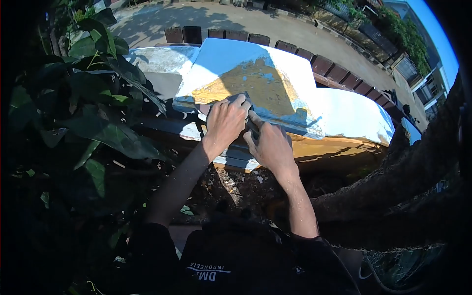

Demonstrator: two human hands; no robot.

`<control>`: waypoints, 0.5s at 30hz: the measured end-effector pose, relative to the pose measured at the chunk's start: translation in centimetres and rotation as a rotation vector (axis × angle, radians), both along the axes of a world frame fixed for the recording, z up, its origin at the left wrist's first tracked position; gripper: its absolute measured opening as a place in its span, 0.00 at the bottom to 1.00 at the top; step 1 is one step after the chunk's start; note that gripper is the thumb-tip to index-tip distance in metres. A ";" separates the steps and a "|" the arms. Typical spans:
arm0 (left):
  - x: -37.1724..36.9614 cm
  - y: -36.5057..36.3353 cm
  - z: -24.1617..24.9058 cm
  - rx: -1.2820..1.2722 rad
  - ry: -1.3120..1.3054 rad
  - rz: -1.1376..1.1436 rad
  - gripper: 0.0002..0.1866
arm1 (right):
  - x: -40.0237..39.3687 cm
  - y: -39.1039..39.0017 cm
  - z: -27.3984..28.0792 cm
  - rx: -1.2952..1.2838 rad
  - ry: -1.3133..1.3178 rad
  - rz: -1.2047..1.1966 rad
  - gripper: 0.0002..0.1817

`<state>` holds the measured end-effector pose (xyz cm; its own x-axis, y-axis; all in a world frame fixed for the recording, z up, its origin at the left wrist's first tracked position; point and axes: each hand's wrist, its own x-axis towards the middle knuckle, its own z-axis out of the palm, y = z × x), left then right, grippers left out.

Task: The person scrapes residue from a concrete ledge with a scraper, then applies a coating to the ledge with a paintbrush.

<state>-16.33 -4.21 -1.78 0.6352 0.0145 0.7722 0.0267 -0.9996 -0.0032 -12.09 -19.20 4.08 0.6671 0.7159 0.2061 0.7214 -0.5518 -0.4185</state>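
Observation:
My left hand is closed with its fingers curled over a small dark block at the near edge of a painted panel. Its knuckles face up, and the fingers hide most of the block. Close beside it on the right, my right hand is closed too, its index finger and thumb against the same block. The panel is white and pale blue at the top. Over its middle spreads a worn tan patch with bits of blue, partly in shadow.
Another white curved piece with a tan side adjoins on the right. Beyond runs a row of brown fence slats, then a road. Large leaves crowd the left. A thick tree trunk reaches across the right.

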 end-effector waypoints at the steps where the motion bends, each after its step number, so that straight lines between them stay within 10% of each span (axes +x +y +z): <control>1: 0.6 0.7 0.1 -0.075 0.103 0.025 0.02 | 0.0 0.4 0.2 0.011 0.023 -0.016 0.25; 11: -0.3 1.0 0.7 -0.114 0.212 0.006 0.08 | -0.5 -0.4 -1.2 0.125 -0.184 0.047 0.26; 12: 0.0 1.4 1.5 -0.203 0.330 0.034 0.07 | -0.7 0.3 1.5 -0.035 0.242 -0.027 0.25; 13: 1.0 3.1 0.3 0.018 -0.059 0.011 0.05 | 1.1 1.7 1.5 -0.061 0.242 -0.019 0.24; 15: 2.5 5.2 0.8 0.053 0.117 0.068 0.08 | 1.7 2.3 1.6 -0.040 0.158 -0.007 0.24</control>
